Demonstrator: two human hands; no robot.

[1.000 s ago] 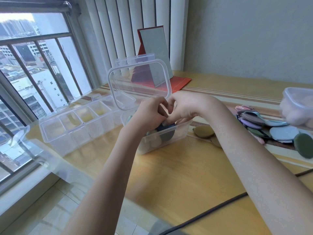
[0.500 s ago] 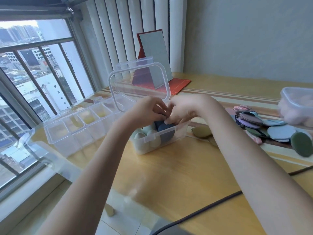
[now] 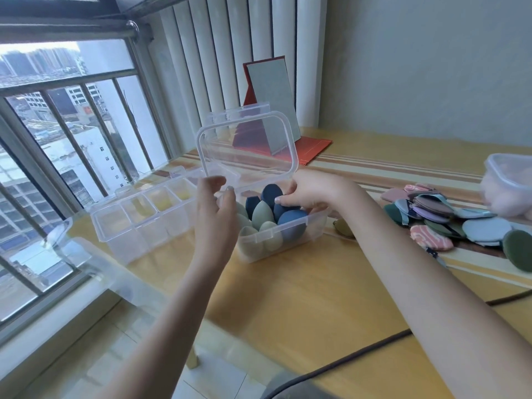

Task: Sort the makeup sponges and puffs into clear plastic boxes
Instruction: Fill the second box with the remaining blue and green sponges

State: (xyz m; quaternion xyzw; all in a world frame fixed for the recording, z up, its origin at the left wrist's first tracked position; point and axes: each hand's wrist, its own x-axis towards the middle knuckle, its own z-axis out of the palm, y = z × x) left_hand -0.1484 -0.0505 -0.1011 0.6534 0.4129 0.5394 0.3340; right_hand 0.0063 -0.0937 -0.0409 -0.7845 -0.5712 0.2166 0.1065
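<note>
Open clear box (image 3: 283, 240) of egg-shaped sponges (image 3: 290, 223); flat puffs (image 3: 449, 220) heaped right.

Two bare forearms, no sleeves, hands (image 3: 218, 203) (image 3: 308, 191) without rings or watch.
</note>
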